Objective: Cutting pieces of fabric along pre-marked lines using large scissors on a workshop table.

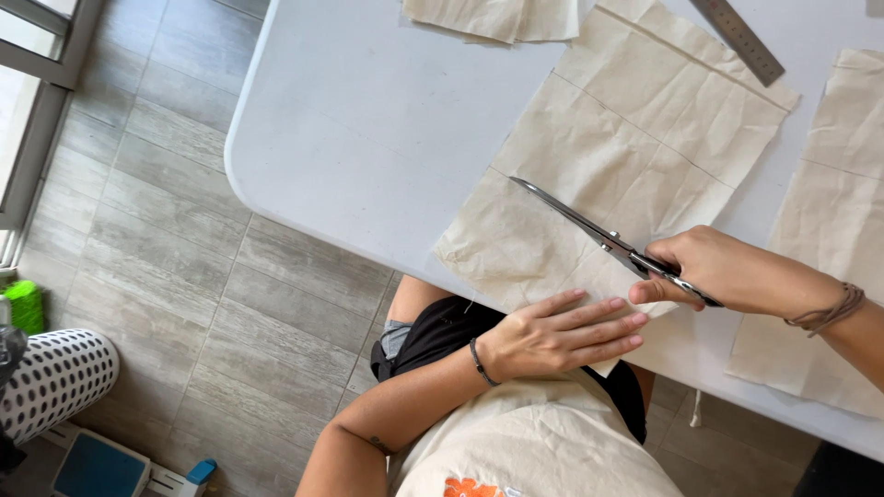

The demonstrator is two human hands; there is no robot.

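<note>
The left hand (552, 336) lies flat, fingers together, pressing the near edge of a creased cream cloth sheet (626, 156) on the white table (359, 120). The right hand (714, 267) clamps one pair of steel scissors (589, 230) over it. Farther off: two more cloth pieces, one metal ruler (741, 39).

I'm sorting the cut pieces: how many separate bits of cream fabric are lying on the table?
3, maybe more. One fabric piece lies under the scissors; one fabric sheet at the right edge; one folded stack at the top, where hidden layers may lie.
</note>
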